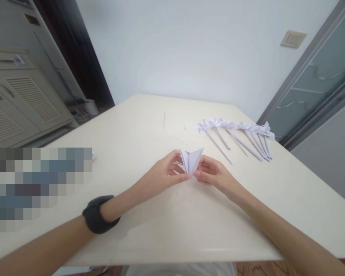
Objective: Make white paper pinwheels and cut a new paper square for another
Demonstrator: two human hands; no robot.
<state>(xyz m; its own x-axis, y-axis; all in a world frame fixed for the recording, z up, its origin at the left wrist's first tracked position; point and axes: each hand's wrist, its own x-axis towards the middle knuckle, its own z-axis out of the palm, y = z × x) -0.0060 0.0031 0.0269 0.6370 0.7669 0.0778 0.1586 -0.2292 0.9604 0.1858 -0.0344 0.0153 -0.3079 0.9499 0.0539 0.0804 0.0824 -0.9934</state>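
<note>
Cream table (pixel 149 230) carries finished paper flowers (pixel 235 130); nearer the person than those, left hand (pixel 163 174) and right hand (pixel 215 174) both pinch a folded paper piece (pixel 192 161), mid-crease, I'd judge; pressing that fold flat probably comes next.

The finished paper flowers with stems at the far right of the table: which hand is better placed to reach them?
The right hand, probably. The paper flowers lie on its side, while the left hand would cross over the folded paper both hands hold.
</note>
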